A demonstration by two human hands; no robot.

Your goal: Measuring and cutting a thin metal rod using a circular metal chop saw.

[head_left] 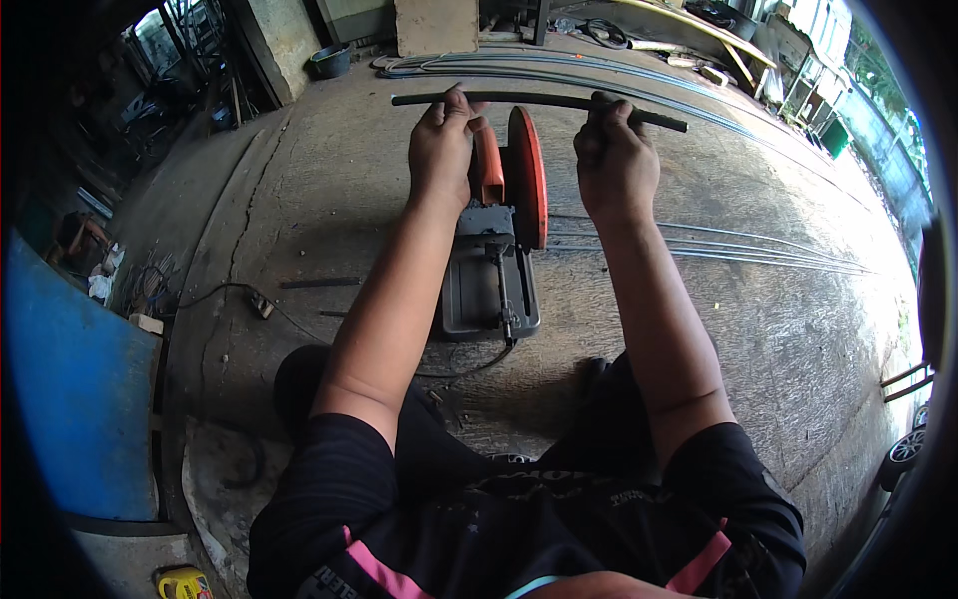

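A dark, straight metal rod [544, 99] is held up crosswise in front of me, above the far side of a cut-off saw. My left hand [441, 150] grips it near its left end, fingers closed round it. Toward the other end, my right hand [617, 160] is also closed on the rod, whose tip sticks out past it to the right. Between my forearms the cut-off saw [489, 285] stands on the floor, with an orange handle and an orange wheel guard [529, 180] upright on its right side. My left hand partly hides the handle.
Long thin metal rods [718, 250] lie on the concrete floor right of the saw, and more long bars [559, 70] lie farther back. A power cord [225, 288] with a connector runs at left. A blue panel [85, 389] stands far left, and a dark bucket [331, 62] at the back.
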